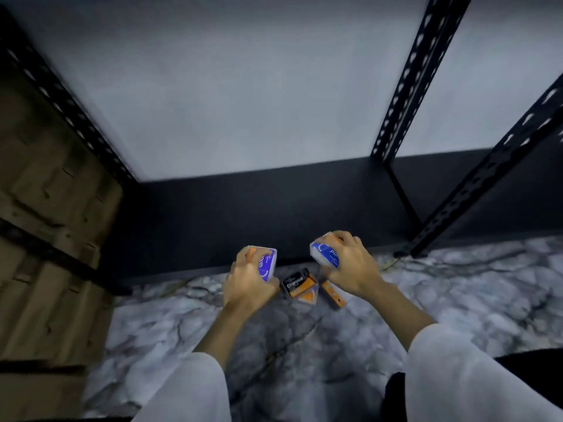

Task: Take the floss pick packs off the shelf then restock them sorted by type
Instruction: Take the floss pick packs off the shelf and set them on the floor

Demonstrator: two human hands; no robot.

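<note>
Left hand (248, 277) grips a blue floss pack (267, 264), fingers curled round it. Right hand (350, 264) grips another blue pack (327, 254) the same way. Both packs are held just above the marble floor (304, 345). Between the hands, on the floor, lie a black charcoal pack (297, 283) & an orange pack (333, 295). Behind stands the black metal shelf frame (411, 80), w/ a cardboard box (45, 208) at left.

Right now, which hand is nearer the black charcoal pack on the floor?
Left, narrowly. The left hand is just left of the charcoal pack; the right hand is above and to its right.
</note>
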